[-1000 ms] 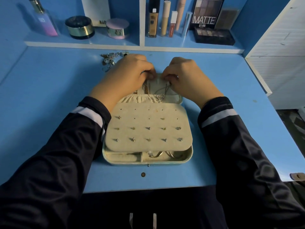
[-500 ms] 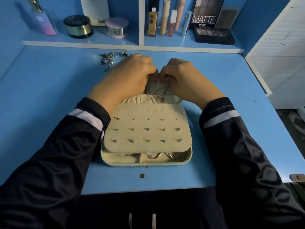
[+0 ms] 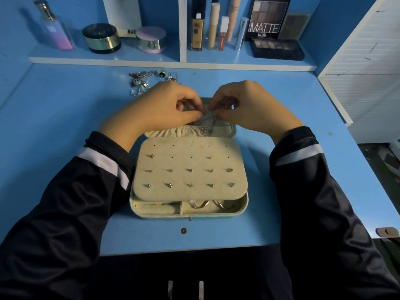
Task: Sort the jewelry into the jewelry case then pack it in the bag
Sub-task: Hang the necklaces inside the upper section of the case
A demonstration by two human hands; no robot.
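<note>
At frame centre, a thin chain (image 3: pixel 213 120) with a heart pendant is pinched by the left hand (image 3: pixel 160 109) and right hand (image 3: pixel 249 107) over a cream fabric-lined case (image 3: pixel 189 211) studded with earrings (image 3: pixel 190 185).

"MATTE", white capitals, on upright eyeshadow palette lid (image 3: pixel 268 18); smaller line beneath illegible. "NUD", cut off, on white handle (image 3: pixel 127 31). Bottle and tube markings unreadable.

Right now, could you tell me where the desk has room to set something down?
Bare desk lies outside both sleeves: left toward the wall, right toward the white cabinet. Crowded: jewelry pile behind the left hand.
</note>
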